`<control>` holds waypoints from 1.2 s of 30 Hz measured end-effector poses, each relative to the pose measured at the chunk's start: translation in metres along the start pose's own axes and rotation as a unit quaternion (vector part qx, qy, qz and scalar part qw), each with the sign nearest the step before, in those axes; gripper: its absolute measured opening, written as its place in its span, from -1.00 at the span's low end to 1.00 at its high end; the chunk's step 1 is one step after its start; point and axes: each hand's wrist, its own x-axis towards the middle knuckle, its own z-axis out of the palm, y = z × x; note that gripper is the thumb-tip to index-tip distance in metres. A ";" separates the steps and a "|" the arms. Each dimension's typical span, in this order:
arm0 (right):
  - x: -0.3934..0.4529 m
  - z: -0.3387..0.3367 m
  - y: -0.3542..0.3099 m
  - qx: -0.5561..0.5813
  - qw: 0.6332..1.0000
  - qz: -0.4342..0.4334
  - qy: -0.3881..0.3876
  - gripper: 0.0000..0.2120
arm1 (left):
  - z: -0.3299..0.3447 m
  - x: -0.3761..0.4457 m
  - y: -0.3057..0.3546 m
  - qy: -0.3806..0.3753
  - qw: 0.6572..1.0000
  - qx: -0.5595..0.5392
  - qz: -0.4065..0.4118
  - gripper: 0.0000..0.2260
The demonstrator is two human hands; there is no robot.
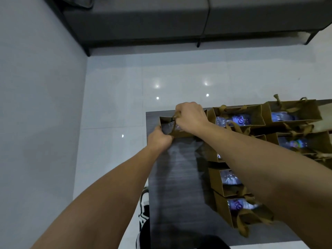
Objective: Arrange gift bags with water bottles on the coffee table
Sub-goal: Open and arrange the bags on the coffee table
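Note:
A brown gift bag stands at the far left corner of the dark coffee table, with a clear water bottle lying inside. My left hand grips the bag's near rim. My right hand is closed on its ribbon handle at the top. Several more brown bags, each holding a water bottle, stand in rows to the right; one bag is right beside the held one.
A grey sofa runs along the far wall beyond a strip of glossy white floor. A white wall closes the left side. A shoe shows by the table's near left edge.

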 end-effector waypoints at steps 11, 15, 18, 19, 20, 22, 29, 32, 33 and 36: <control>0.013 0.008 0.002 0.016 0.999 0.029 -0.005 -0.90 | 0.000 0.017 0.003 0.011 1.000 0.006 0.012 -0.50; 0.002 0.007 0.006 0.008 0.999 0.032 0.001 -0.85 | -0.004 0.004 0.005 0.017 0.999 0.029 0.017 -0.55; -0.012 0.004 0.011 -0.007 0.999 0.039 0.020 -0.61 | -0.013 -0.012 0.012 0.033 0.998 0.042 0.035 -0.60; -0.019 0.002 0.013 -0.003 0.999 0.047 0.021 -0.52 | -0.016 -0.020 0.016 0.037 0.997 0.049 0.042 -0.61; -0.026 -0.001 0.015 0.003 0.998 0.055 0.021 -0.45 | -0.019 -0.028 0.020 0.041 0.996 0.057 0.049 -0.61; -0.042 -0.010 0.018 0.010 0.998 0.065 0.018 -0.40 | -0.026 -0.047 0.031 0.054 0.994 0.074 0.066 -0.59; -0.123 -0.063 0.020 0.020 0.997 0.069 0.041 -0.52 | -0.046 -0.135 0.081 0.095 0.974 0.153 0.135 -0.57; -0.162 -0.094 0.018 0.023 0.994 0.077 0.069 -0.41 | -0.052 -0.175 0.105 0.107 0.956 0.204 0.180 -0.45; -0.174 -0.103 0.017 0.027 0.993 0.081 0.081 -0.40 | -0.053 -0.187 0.113 0.107 0.950 0.217 0.198 -0.44; -0.211 -0.127 0.013 0.029 0.986 0.103 0.130 -0.40 | -0.051 -0.220 0.134 0.105 0.928 0.245 0.262 -0.43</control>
